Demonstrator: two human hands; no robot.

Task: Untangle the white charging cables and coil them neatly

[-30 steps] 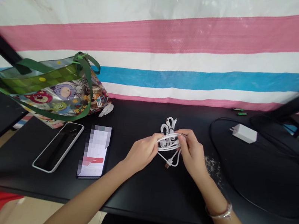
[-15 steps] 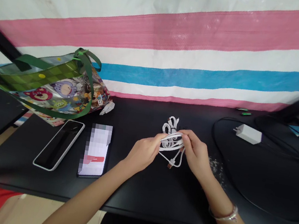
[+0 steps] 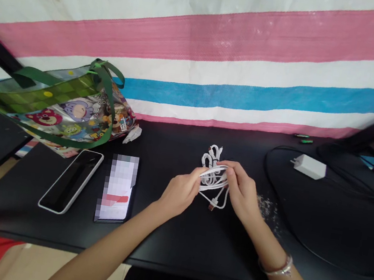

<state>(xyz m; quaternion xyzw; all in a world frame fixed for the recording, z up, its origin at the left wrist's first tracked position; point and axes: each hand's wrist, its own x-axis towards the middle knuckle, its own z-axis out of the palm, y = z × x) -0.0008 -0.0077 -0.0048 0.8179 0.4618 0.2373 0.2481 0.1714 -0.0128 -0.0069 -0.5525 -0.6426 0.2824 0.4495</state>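
White USB cable (image 3: 214,177), wound into loose loops, is held between both hands over the black table (image 3: 178,148). The left hand (image 3: 178,193) and right hand (image 3: 241,191) are both closed on the coil, their fingers (image 3: 228,168) wrapped around the strands, while a connector end hangs free on the near side. The hands hide where the strands cross, and the connector type is too small to tell. Left of the hands lie a white-cased smartphone (image 3: 70,181) and a second phone (image 3: 117,189) with a pixelated screen; farther right sits a white charger (image 3: 310,166).
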